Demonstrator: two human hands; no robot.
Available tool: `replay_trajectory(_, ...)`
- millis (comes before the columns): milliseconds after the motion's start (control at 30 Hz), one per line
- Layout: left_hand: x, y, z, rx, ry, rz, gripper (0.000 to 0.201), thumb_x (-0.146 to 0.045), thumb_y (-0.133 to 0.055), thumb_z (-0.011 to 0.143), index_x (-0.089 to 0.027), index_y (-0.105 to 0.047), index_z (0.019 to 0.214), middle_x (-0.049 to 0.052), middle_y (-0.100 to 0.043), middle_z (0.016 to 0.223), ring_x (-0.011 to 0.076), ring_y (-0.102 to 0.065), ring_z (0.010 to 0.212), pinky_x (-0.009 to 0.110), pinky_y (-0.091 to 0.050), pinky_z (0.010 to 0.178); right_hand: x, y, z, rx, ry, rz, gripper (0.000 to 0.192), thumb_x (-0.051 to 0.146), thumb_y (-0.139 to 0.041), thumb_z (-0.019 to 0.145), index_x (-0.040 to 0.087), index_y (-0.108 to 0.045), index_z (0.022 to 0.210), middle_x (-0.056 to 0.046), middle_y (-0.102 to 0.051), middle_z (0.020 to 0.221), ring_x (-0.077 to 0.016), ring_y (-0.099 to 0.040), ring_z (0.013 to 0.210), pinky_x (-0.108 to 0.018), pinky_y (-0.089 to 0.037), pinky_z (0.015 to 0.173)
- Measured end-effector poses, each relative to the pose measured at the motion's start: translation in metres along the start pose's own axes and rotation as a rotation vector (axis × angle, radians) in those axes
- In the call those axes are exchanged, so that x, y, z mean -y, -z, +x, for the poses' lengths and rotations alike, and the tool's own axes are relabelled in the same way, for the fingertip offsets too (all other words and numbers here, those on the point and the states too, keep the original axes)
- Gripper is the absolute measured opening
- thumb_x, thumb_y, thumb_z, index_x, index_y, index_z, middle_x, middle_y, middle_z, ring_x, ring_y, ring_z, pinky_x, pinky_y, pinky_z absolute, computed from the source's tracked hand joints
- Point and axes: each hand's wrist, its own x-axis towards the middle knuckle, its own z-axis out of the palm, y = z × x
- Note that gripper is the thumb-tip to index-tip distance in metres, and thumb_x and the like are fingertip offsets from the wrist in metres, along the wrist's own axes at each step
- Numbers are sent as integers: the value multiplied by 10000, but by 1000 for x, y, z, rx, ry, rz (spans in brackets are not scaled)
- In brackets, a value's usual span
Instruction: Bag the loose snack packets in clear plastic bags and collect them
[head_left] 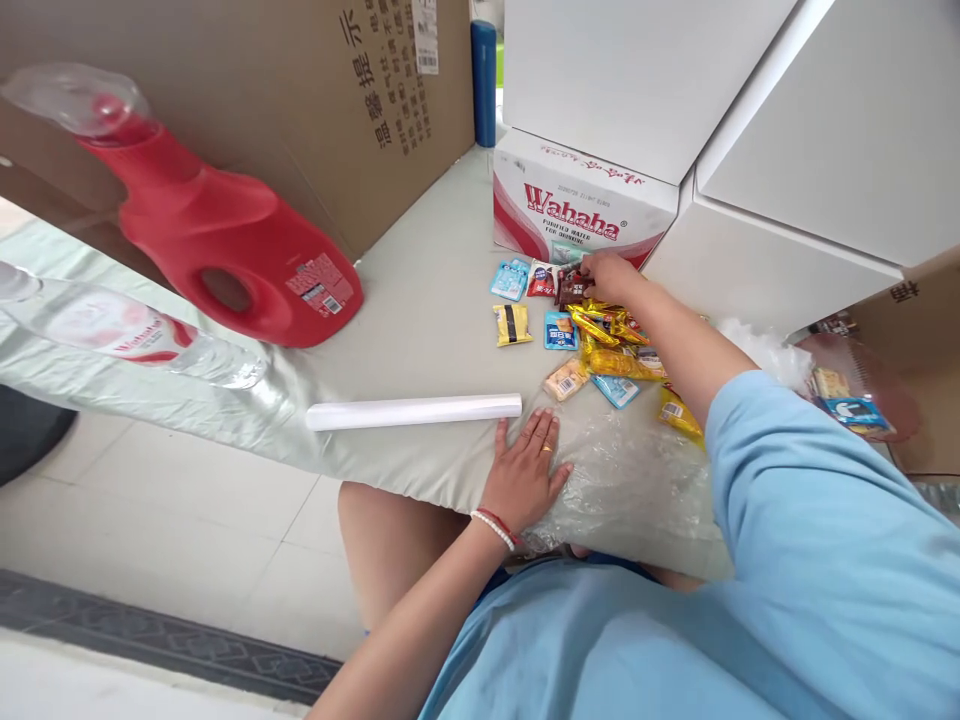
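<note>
On the table, right hand (609,272) touching snack packets (600,345), left hand (525,475) flat on clear bag (637,480)

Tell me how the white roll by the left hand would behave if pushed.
The white roll is a long cylinder lying flat, so it would probably roll sideways. It looks thin, likely light. It lies close to the table edge, so it might drop off.

We have one view only, worn on the head, looking forward and steeply down over our own chest onto the table (420,330), tilted sideways, close enough that our sleeve (810,520) fills the lower right corner.
</note>
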Motion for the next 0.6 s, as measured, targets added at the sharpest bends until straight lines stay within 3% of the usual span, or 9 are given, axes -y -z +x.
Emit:
replay_trajectory(167, 1, 0, 0, 13, -9, -13, 686, -547, -357, 1044, -177, -341, 1622, 121, -359, 1680, 278, -259, 1589, 627, -98, 1297, -10, -12, -14, 19, -32, -3, 489, 278, -740, 821, 126, -606, 1266, -176, -641, 1242, -313, -627, 1033, -394, -502, 897)
replay_trajectory(333, 1, 1, 1, 24, -12, 5, 674, -528, -354, 1047, -179, -334, 1624, 117, -349, 1685, 276, -245, 1594, 626, -91, 1297, -10, -18, -16, 58, -13, -15, 600, 303, -749, 833, 110, -557, 1367, -206, -573, 1340, -322, -603, 1128, -415, -489, 965)
replay_trajectory(467, 1, 1, 1, 32, -11, 2, 672, -540, -324, 1052, -185, -341, 1622, 110, -342, 1688, 278, -248, 1592, 632, -100, 1295, -5, -17, -11, 141, 21, -26, 554, 338, -737, 849, 79, -610, 1322, -223, -606, 1288, -330, -572, 1137, -436, -470, 986)
replay_trajectory(533, 0, 2, 1, 33, -9, -5, 686, -561, -322, 1048, -190, -337, 1625, 111, -341, 1688, 286, -251, 1591, 635, -98, 1293, -4, -11, -15, 82, 21, -15, 484, 365, -711, 867, 95, -650, 1264, -216, -610, 1279, -349, -527, 1171, -461, -459, 995)
replay_trajectory(600, 0, 3, 1, 30, -11, -15, 728, -604, -333, 1034, -186, -326, 1630, 121, -340, 1688, 299, -250, 1590, 635, -79, 1293, -2, 1, -27, -78, 11, 23, 430, 393, -655, 904, 120, -661, 1235, -209, -599, 1300, -367, -478, 1213, -480, -447, 1008)
